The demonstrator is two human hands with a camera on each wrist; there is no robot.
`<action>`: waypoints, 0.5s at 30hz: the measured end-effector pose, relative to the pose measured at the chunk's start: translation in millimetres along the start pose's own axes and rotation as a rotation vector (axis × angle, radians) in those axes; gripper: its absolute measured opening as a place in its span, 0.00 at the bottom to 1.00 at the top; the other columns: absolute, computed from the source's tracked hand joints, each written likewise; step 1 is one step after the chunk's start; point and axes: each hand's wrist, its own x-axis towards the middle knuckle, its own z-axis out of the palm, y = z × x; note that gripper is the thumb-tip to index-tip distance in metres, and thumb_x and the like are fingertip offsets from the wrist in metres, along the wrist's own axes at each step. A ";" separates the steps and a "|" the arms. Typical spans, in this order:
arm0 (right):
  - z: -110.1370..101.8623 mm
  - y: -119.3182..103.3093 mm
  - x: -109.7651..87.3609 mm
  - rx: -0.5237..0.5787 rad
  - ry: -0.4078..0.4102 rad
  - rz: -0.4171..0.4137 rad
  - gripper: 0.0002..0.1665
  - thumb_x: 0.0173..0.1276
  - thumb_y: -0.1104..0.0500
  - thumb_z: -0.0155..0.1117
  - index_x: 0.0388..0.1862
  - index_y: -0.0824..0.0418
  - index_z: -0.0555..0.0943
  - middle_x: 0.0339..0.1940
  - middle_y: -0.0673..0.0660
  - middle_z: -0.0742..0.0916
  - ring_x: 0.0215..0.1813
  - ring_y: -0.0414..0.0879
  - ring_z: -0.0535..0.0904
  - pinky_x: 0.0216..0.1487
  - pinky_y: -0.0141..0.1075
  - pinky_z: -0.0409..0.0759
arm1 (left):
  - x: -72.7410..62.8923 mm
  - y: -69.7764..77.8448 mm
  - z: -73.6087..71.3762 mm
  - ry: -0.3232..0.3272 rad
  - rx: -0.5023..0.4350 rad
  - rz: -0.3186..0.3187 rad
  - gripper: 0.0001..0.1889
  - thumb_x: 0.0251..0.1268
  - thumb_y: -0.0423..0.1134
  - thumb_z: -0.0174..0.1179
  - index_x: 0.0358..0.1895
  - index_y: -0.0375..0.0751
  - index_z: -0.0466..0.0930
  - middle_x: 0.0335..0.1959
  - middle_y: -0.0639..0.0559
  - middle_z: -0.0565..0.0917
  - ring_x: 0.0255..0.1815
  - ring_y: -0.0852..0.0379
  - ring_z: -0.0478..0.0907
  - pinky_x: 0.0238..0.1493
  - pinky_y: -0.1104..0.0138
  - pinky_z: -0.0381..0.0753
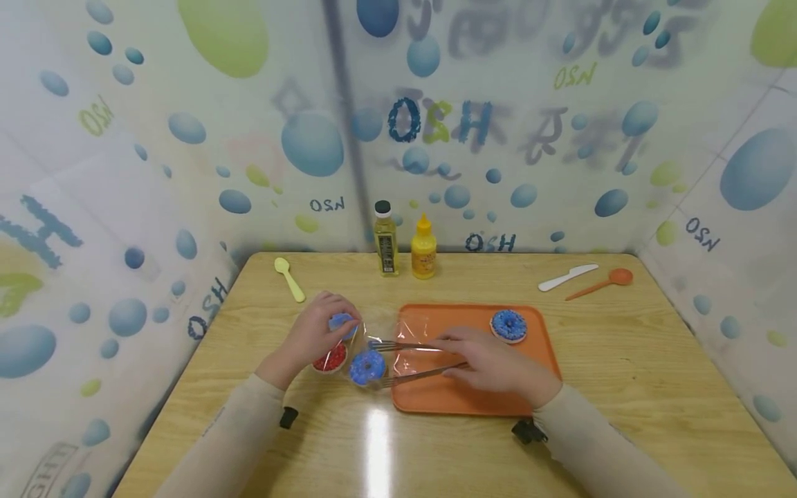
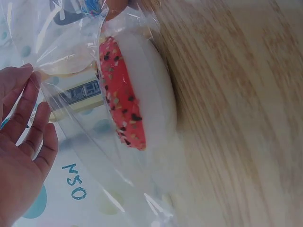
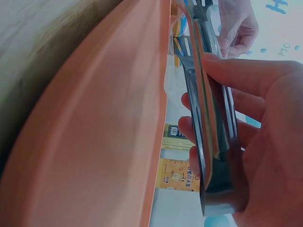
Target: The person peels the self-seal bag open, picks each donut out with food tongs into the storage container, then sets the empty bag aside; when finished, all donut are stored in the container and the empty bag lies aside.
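Note:
My left hand (image 1: 320,330) pinches the film of a clear plastic bag (image 2: 71,109) between thumb and fingers. Inside the bag are a red sprinkled donut (image 2: 124,94), a blue donut (image 1: 367,366) and another blue one (image 1: 341,322) partly behind the left hand. My right hand (image 1: 492,363) grips metal tongs (image 3: 213,118) above the orange tray (image 1: 473,408). The tongs' arms are spread, their tips pointing left at the bag's mouth beside the nearer blue donut. A blue sprinkled donut (image 1: 508,325) lies on the tray's far right corner.
An oil bottle (image 1: 386,242) and a yellow squeeze bottle (image 1: 424,249) stand at the table's back edge. A yellow-green spoon (image 1: 290,280) lies back left. A white knife (image 1: 566,278) and an orange spoon (image 1: 616,278) lie back right. Patterned walls enclose the table.

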 end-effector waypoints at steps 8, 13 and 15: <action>3.4 0.2 0.0 -0.027 0.021 -0.036 0.32 0.74 0.51 0.69 0.75 0.50 0.75 0.62 0.52 0.82 0.61 0.46 0.80 0.63 0.46 0.81 | -1.4 -1.3 -0.3 0.019 0.004 -0.009 0.01 0.66 0.38 0.71 0.37 0.49 0.88 0.41 0.57 0.88 0.49 0.55 0.77 0.52 0.55 0.80; 4.6 1.0 -1.6 -0.054 0.037 -0.055 0.32 0.74 0.51 0.68 0.75 0.50 0.75 0.62 0.51 0.83 0.61 0.45 0.80 0.62 0.45 0.81 | -2.6 -0.2 -1.3 0.025 0.016 -0.028 0.02 0.66 0.37 0.71 0.39 0.50 0.88 0.43 0.55 0.89 0.50 0.53 0.78 0.53 0.53 0.81; 4.9 1.0 -2.6 -0.054 0.050 -0.059 0.32 0.74 0.51 0.68 0.75 0.50 0.75 0.61 0.51 0.83 0.60 0.45 0.80 0.62 0.45 0.82 | -2.9 0.2 -1.6 0.023 0.021 -0.035 0.03 0.66 0.37 0.70 0.39 0.50 0.88 0.43 0.54 0.89 0.51 0.53 0.78 0.53 0.53 0.81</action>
